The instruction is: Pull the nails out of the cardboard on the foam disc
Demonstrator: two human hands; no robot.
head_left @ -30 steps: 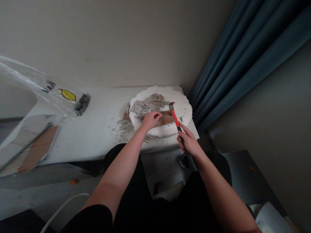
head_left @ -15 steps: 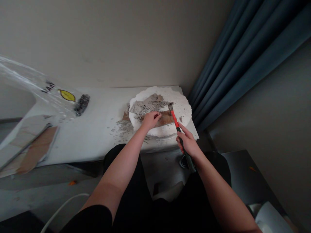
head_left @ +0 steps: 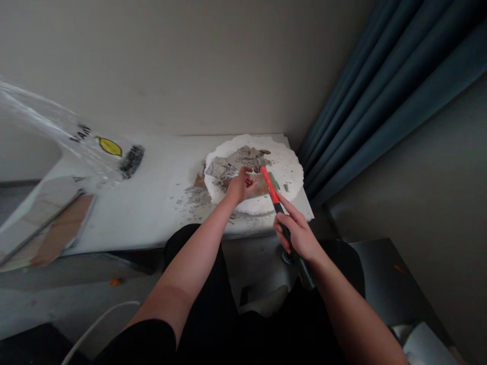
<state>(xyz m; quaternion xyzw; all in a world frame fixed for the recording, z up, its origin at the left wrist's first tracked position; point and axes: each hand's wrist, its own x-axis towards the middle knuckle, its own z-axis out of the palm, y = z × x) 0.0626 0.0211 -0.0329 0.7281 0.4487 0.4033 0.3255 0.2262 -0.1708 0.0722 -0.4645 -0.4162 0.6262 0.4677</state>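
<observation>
Since the earlier frame, our right hand [head_left: 299,234] has moved a little down, and the long red-and-black hammer [head_left: 274,195] now leans more to the left, with its upper end above the gray broken fragments [head_left: 228,168]. Our left hand [head_left: 240,186] has also moved slightly toward the middle of the pile.

The right hand is closed firmly around the black grip of the hammer. The left hand is half closed, with bent fingers [head_left: 248,181] just over the fragments, but we cannot tell if it has hold of a small piece.

The fragments lie in a loose heap on a round, rough-edged white foam disc [head_left: 286,172], and a flat brown piece [head_left: 258,186] lies under the hands, beside the red part of the hammer. A small green piece [head_left: 273,180] shows just right of the hammer.

The disc rests on a white worktop [head_left: 160,213] near its far edge, and gray crumbs [head_left: 196,196] are scattered left of the disc. Farther left are a clear plastic bag [head_left: 57,119] with a yellow oval label [head_left: 110,146] and a flat brown board [head_left: 63,230]. A dark teal curtain [head_left: 384,96] hangs on the right.
</observation>
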